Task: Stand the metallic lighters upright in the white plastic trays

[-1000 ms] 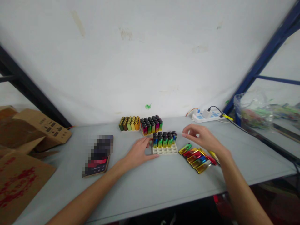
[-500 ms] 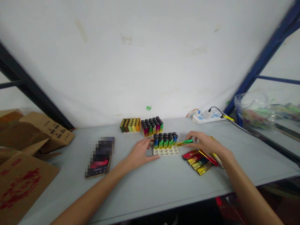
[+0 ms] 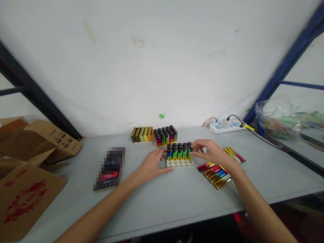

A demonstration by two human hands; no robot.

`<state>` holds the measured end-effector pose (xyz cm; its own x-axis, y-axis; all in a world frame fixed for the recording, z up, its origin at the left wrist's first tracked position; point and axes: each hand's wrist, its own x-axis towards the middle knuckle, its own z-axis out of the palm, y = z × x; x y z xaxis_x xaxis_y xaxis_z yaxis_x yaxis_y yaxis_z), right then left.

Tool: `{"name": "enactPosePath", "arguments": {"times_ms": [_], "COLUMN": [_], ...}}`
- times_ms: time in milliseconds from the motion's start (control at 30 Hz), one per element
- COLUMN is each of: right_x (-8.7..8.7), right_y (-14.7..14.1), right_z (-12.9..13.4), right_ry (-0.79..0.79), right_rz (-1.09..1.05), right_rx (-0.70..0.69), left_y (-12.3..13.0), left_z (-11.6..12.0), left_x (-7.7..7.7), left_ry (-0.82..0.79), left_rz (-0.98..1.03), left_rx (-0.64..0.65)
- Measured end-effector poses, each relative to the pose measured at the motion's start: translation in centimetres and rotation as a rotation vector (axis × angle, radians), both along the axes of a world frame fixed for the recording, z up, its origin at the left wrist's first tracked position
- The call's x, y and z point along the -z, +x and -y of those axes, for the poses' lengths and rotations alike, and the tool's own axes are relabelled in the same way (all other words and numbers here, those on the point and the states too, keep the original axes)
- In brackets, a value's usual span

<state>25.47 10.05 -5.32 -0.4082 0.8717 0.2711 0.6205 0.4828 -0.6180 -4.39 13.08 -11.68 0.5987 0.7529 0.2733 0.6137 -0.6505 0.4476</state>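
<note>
A white slotted tray (image 3: 180,163) stands mid-table with black-topped, green, blue and yellow lighters (image 3: 180,153) upright in its back rows; the front slots show bare. My left hand (image 3: 152,165) is at the tray's left side, thumb and fingers spread around its edge. At the right end of the rows, my right hand (image 3: 209,152) pinches a green-yellow lighter (image 3: 190,154) that stands upright at the tray. Beside that hand, several shiny red, gold and blue lighters (image 3: 215,175) lie flat on the table.
Behind the tray stand blocks of gold-topped lighters (image 3: 142,134) and black-topped lighters (image 3: 165,135). A phone (image 3: 110,168) lies left, beside cardboard boxes (image 3: 32,192). At the right are more flat lighters (image 3: 235,154), a power strip (image 3: 225,126) and a plastic bag (image 3: 278,118).
My right hand has moved left to the tray, and the green-yellow lighter, held sideways before, is now upright at the row's right end. My left hand has stayed at the tray.
</note>
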Motion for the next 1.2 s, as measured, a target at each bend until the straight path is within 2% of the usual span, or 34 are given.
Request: {"name": "enactPosePath", "arguments": {"times_ms": [300, 467, 733, 1033, 1200], "right_x": [0.7, 1.1, 2.0, 2.3, 2.9], "right_y": [0.3, 0.6, 0.5, 0.3, 0.2], "right_z": [0.7, 1.0, 1.0, 1.0, 0.9], "right_ry": [0.071, -0.025, -0.067, 0.100, 0.239], "right_rz": [-0.092, -0.243, -0.264, -0.132, 0.009], "right_rx": [0.028, 0.096, 0.094, 0.167, 0.211], "left_y": [0.1, 0.1, 0.1, 0.1, 0.2], "left_z": [0.1, 0.1, 0.0, 0.0, 0.1], "left_x": [-0.3, -0.3, -0.1, -0.2, -0.4], "left_ry": [-0.013, -0.011, -0.006, -0.001, -0.003], "left_rz": [-0.012, -0.013, -0.006, 0.001, -0.002], "left_rx": [-0.008, -0.009, 0.007, 0.004, 0.000]}}
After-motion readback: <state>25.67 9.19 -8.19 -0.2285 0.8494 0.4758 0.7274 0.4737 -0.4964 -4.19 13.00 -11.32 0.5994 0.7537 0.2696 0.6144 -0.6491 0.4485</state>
